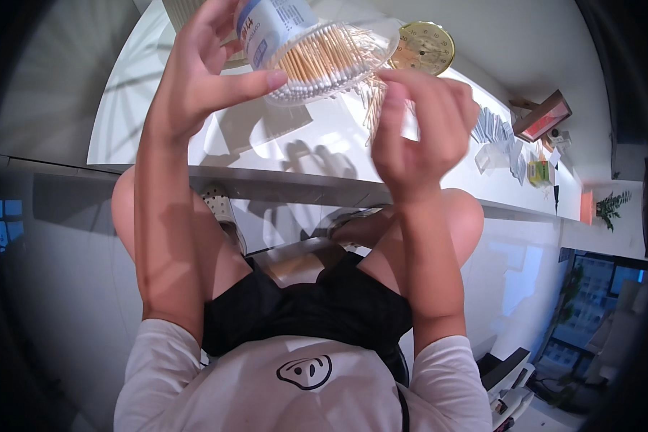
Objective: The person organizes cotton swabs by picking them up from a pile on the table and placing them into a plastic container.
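Note:
A clear round tub (272, 30) with a blue and white label lies tilted in my left hand (194, 83), whose thumb presses along its rim. Wooden cotton swabs (315, 59) with white tips fill its open mouth. My right hand (428, 133) is at the tub's right edge, fingers curled and index fingertip by the rim. Whatever it pinches, if anything, is too small to make out. More loose swabs (371, 108) show just left of that hand, below the tub.
Beneath both hands runs a white table (216, 147). A round gold-rimmed dial (425, 47) stands behind. Farther right are a pile of pale packets (500, 137), a yellow-green box (538, 173) and a framed reddish box (546, 117). My knees are under the front edge.

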`<state>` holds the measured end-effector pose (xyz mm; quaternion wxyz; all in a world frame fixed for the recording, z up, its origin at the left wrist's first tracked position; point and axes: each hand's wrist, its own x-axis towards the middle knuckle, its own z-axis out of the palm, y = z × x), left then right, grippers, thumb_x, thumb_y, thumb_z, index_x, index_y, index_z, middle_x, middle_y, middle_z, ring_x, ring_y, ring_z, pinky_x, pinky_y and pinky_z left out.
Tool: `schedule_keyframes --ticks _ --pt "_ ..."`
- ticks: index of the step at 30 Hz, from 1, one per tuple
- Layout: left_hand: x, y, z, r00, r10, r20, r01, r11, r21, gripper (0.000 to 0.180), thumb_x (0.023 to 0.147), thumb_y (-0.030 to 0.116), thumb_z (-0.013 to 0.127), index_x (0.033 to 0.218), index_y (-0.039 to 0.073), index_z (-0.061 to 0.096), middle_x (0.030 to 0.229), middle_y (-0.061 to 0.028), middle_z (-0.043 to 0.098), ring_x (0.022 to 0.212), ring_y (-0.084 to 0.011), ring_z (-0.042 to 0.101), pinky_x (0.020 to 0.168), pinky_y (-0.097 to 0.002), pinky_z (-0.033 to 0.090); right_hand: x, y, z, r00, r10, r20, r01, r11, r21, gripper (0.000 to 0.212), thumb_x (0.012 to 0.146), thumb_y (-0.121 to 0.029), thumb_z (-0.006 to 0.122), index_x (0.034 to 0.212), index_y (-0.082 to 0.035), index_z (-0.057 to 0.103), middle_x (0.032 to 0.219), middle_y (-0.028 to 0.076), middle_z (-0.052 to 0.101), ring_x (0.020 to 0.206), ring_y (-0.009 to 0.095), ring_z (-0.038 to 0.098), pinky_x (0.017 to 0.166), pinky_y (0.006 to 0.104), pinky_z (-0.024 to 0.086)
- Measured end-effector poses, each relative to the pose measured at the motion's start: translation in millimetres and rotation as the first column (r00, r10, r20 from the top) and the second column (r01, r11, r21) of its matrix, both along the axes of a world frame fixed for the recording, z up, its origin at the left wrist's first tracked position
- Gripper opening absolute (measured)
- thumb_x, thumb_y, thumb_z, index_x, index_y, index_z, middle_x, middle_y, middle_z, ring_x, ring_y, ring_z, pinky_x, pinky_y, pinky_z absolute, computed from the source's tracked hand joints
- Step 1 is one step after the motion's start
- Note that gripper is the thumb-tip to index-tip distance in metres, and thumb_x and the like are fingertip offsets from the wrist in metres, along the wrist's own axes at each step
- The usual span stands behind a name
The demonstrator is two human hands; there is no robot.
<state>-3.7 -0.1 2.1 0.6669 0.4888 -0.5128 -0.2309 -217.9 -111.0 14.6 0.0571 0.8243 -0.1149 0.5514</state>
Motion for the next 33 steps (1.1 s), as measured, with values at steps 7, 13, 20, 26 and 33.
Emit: schedule_keyframes --ticks 7,13,20,26,33 --pt "0.7 -3.0 8.0 0.978 -0.125 -0.166 0.108 0.988 -0.108 0.107 0.055 0.011 0.089 0.148 -0.003 0.038 0.146 -0.0154 0.049 0.138 -0.0270 0.044 0.118 -0.0380 0.029 9.8 -21.5 -77.2 0.896 0.035 -0.442 0.159 0.905 0.395 0.014 0.086 -0.021 0.072 0.089 -0.007 0.072 0.090 0.005 0.067 0.088 0.026 0.059 0.080 0.0395 0.043" --pt "-4.5 1.1 10.6 0.963 -0.151 -0.224 0.138 0.988 -0.070 0.107 0.054 0.012 0.089 0.147 -0.003 0.038 0.144 -0.0151 0.050 0.138 -0.0269 0.045 0.118 -0.0380 0.030 16.1 -20.5 -102.9 0.831 0.029 -0.556 0.249 0.873 0.419 0.014 0.089 -0.020 0.068 0.088 -0.007 0.064 0.089 0.009 0.060 0.092 0.028 0.057 0.084 0.0418 0.043" --pt "1.7 1.5 0.8 1.000 -0.020 -0.016 0.020 1.000 0.020 0.101 0.063 0.022 0.080 0.152 -0.003 0.037 0.148 -0.0161 0.047 0.140 -0.0270 0.043 0.117 -0.0390 0.031 24.3 -12.4 -97.2 0.874 0.004 -0.485 0.214 0.895 0.391 0.009 0.085 -0.012 0.065 0.084 -0.005 0.060 0.087 0.011 0.059 0.088 0.029 0.057 0.080 0.0407 0.042" --pt "1.0 0.5 -0.1 1.000 -0.015 -0.020 0.016 0.999 0.030 0.102 0.063 0.022 0.080 0.152 -0.003 0.036 0.148 -0.0165 0.047 0.140 -0.0271 0.043 0.117 -0.0396 0.031 33.5 -20.9 -101.6 0.814 -0.059 -0.577 0.291 0.903 0.317 0.004 0.081 -0.005 0.061 0.083 -0.005 0.058 0.086 0.012 0.059 0.088 0.030 0.058 0.080 0.0410 0.043" --pt "5.3 1.2 -2.6 1.000 0.009 -0.024 -0.009 1.000 0.019 0.101 0.063 0.023 0.080 0.151 -0.003 0.037 0.145 -0.0159 0.049 0.138 -0.0266 0.045 0.116 -0.0401 0.032 -14.7 -36.7 -18.0 0.981 -0.136 -0.142 0.187 0.865 0.465 0.006 0.088 -0.007 0.068 0.091 -0.003 0.070 0.085 0.013 0.069 0.073 0.030 0.065 0.069 0.0394 0.052"
